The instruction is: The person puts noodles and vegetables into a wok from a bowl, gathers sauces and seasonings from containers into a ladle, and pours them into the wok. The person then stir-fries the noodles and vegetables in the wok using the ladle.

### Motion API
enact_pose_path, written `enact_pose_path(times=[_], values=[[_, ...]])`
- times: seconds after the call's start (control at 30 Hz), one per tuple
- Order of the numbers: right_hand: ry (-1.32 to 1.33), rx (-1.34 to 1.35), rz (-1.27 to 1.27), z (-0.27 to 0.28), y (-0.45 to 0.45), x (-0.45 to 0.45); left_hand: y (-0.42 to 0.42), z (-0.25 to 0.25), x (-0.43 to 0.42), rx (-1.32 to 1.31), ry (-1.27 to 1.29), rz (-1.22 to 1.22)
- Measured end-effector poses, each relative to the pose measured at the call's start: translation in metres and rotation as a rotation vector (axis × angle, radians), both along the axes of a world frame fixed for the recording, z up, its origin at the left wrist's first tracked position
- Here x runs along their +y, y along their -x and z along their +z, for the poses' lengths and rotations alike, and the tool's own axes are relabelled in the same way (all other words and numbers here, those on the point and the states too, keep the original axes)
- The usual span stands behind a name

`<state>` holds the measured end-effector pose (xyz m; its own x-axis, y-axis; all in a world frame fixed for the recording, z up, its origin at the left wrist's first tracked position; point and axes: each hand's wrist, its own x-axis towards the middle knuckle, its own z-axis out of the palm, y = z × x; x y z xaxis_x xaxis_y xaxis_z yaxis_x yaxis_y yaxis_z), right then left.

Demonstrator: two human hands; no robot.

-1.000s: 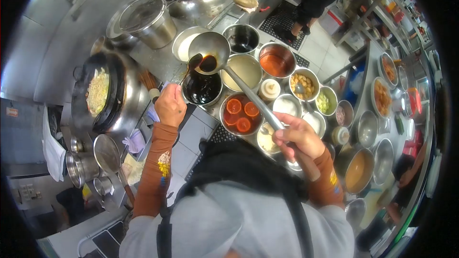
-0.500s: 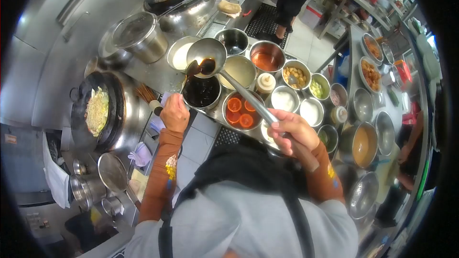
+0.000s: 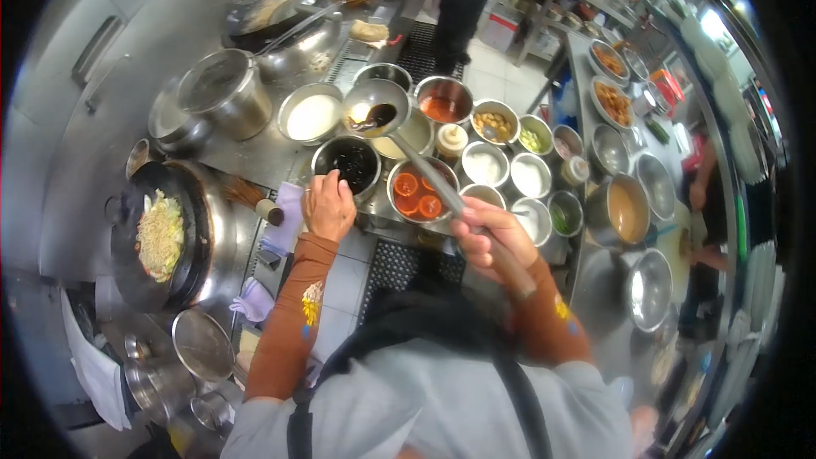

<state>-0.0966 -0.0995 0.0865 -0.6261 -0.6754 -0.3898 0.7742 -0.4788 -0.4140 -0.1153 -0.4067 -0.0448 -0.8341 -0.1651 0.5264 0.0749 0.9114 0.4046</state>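
In my right hand (image 3: 495,234) is the handle of a long metal wok ladle (image 3: 416,157). Its bowl holds dark sauce and hangs over the pots ahead. My left hand (image 3: 330,206) is at the near rim of a pot of black sauce (image 3: 348,163), its fingers loosely bent and apart, with no spoon visible in them. A pot with orange slices in red liquid (image 3: 418,194) stands just right of that pot. Behind the ladle, a pale yellow liquid pot (image 3: 415,132) is partly hidden. A pot of white liquid (image 3: 311,115) stands to the left.
At left, a black wok (image 3: 161,234) holds shredded food beside a bamboo brush (image 3: 255,201). A lidded steel pot (image 3: 223,93) stands behind. Several ingredient bowls fill the right side, including a pot of brown sauce (image 3: 627,208). Another person (image 3: 463,0) stands beyond the counter.
My left hand has moved slightly right, and the spoon it was tipping dark sauce from no longer shows in it. My right hand still holds the wok ladle. The view has shifted.
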Motion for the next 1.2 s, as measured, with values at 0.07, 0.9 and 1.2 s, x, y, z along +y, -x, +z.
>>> enact_pose_path(times=[0.07,0.9,1.2], values=[[0.016,-0.04,-0.051,0.002,-0.015,-0.01,-0.003,0.014,0.039,-0.2,-0.543,-0.227],[-1.476,1.345,-0.33,-0.178,0.046,0.101,-0.114,0.12,0.105,-0.477,-1.551,-0.069],[-1.529,1.374,-0.39,-0.171,0.066,0.112,-0.13,0.123,0.103,-0.553,-1.519,-0.032]])
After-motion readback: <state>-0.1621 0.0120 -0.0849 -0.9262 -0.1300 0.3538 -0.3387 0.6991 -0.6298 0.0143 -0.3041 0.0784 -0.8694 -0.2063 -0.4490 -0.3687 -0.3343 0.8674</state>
